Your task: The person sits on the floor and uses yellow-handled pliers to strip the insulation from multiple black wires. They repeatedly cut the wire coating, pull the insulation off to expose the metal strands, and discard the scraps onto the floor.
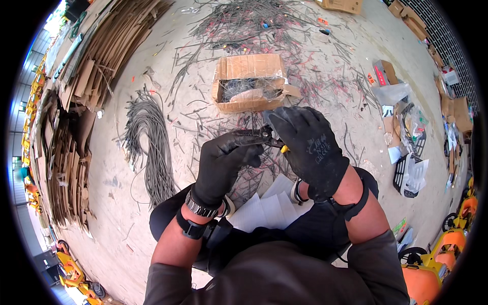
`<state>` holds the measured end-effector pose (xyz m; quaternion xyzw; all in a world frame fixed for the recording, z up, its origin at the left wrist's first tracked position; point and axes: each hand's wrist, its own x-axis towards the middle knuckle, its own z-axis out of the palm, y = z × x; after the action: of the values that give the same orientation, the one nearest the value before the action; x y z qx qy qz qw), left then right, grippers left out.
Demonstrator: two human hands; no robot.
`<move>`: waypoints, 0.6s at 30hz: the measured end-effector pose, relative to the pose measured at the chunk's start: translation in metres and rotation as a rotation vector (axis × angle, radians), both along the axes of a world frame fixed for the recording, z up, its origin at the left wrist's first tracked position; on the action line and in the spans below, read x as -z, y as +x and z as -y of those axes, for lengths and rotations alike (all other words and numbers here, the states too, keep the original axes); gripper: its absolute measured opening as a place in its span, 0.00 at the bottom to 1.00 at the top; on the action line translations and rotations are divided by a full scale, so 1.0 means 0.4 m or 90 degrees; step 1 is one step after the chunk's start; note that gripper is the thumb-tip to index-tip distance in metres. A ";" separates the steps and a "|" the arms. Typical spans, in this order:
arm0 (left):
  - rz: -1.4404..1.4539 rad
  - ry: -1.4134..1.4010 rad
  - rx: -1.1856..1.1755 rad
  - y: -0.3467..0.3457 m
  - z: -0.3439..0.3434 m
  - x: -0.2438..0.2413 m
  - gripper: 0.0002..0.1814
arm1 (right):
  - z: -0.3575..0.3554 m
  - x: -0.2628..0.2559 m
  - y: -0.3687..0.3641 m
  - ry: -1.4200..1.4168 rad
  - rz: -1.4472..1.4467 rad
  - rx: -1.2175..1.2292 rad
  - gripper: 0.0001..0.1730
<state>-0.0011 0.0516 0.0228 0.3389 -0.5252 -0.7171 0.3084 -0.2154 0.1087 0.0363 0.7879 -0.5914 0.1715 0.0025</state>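
My left hand (225,162), in a black work glove, is curled around one end of a black hand tool (265,134) with a pivot, which looks like pliers or a wire stripper. My right hand (312,145), in a matching glove that bears print, bends over the tool's other end. A small yellow part (284,149) shows beneath its palm. The right fingertips are partly hidden, and whether a wire lies in the tool cannot be seen. Just beyond the hands stands an opened cardboard box (248,65) with dark items under clear plastic. White sheets (263,209) lie between my legs.
A bundle of grey cables (152,148) lies at left on the concrete floor. Cable offcuts (244,19) are strewn beyond the box. Flattened cardboard (103,49) is stacked far left. At right are a black slotted basket (408,175), packaging and yellow-orange scooters (431,267).
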 end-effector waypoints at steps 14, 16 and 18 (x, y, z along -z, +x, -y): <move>-0.035 0.017 0.005 0.007 0.003 0.021 0.27 | 0.002 0.000 0.018 0.017 -0.007 0.012 0.32; -0.045 0.026 0.009 0.008 0.003 0.019 0.28 | 0.003 -0.005 0.019 0.019 -0.009 0.012 0.32; -0.059 0.019 0.010 0.007 0.002 0.011 0.29 | 0.004 -0.006 0.018 0.015 -0.012 0.007 0.32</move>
<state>0.0019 0.0508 0.0183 0.3057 -0.5020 -0.7424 0.3216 -0.2084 0.1070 0.0386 0.7864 -0.5974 0.1574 -0.0002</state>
